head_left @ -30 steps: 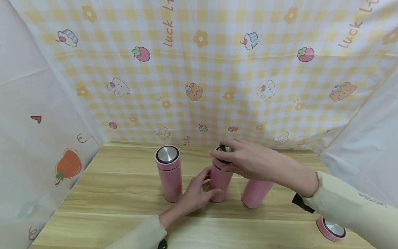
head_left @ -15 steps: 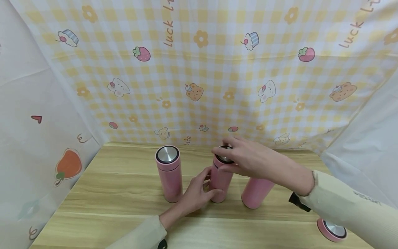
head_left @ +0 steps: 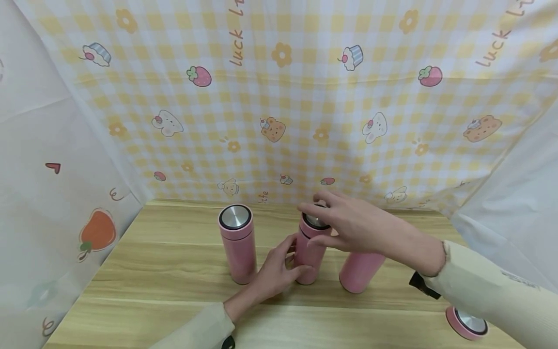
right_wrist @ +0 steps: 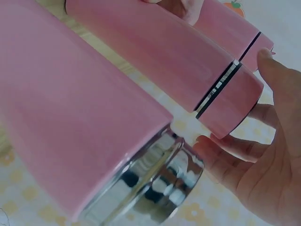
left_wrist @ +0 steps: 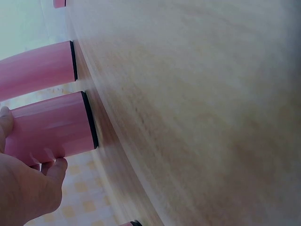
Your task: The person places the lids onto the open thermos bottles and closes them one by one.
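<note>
Three pink thermos flasks stand in a row. My left hand [head_left: 275, 271] holds the middle flask [head_left: 308, 264] low on its body, fingers and thumb round it, as the left wrist view also shows. My right hand [head_left: 353, 223] is around this flask's steel-topped lid [right_wrist: 230, 101], fingers spread and thumb off to the side; fingertip contact is unclear. A narrow gap with shiny metal shows between lid and body. The right flask [head_left: 359, 272] has a bare chrome neck [right_wrist: 146, 183] in the right wrist view; its top is hidden by my right hand in the head view.
The left flask [head_left: 237, 247] stands upright with its lid on. A loose pink lid [head_left: 466, 323] lies on the wooden table [head_left: 174, 276] at the front right, near my right sleeve. A checked cloth [head_left: 279, 97] hangs behind the table.
My right hand first turns slightly around the middle flask's lid, then its thumb and fingers spread away from it. The left hand stays in place on the flask body.
</note>
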`<state>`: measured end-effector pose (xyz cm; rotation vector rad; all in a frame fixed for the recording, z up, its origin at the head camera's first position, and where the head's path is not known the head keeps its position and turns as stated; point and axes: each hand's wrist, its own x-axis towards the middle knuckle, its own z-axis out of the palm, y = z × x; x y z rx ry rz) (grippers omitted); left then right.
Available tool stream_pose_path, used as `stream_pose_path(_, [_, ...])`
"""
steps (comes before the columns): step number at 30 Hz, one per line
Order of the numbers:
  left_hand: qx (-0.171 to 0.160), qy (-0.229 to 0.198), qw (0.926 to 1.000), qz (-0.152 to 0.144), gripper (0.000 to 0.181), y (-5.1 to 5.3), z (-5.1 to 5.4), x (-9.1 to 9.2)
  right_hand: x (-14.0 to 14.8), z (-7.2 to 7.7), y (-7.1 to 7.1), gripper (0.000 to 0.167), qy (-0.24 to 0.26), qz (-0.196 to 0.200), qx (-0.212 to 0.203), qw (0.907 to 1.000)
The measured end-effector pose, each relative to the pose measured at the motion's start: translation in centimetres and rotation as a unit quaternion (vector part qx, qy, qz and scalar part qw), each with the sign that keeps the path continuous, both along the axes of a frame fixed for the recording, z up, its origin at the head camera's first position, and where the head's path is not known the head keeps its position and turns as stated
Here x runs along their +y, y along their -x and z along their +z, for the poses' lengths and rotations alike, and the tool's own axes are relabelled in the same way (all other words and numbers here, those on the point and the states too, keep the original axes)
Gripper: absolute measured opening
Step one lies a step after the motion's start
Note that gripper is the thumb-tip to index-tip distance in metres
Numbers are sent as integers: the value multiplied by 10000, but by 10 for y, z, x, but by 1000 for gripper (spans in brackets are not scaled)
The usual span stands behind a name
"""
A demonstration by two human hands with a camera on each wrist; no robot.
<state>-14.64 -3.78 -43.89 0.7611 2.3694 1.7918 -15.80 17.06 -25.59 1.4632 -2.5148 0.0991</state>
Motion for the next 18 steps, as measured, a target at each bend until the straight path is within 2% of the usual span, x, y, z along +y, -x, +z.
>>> stream_pose_path(5, [93, -38, 9999, -20, 68, 0, -1, -1, 6, 5, 3, 56, 124, 649, -453, 9968])
stream_pose_path(8, [104, -39, 9999, -23, 68, 0, -1, 0, 7, 9, 4, 50, 22, 848, -675, 9941])
stream_pose_path(12, [68, -44, 10000, -21, 69, 0, 0, 0, 6, 11, 3, 48, -140, 752, -704, 9946])
stream_pose_path(18, [47, -173, 9998, 7, 70, -2, 2, 1, 4, 11, 3, 46, -173, 657, -540, 9962])
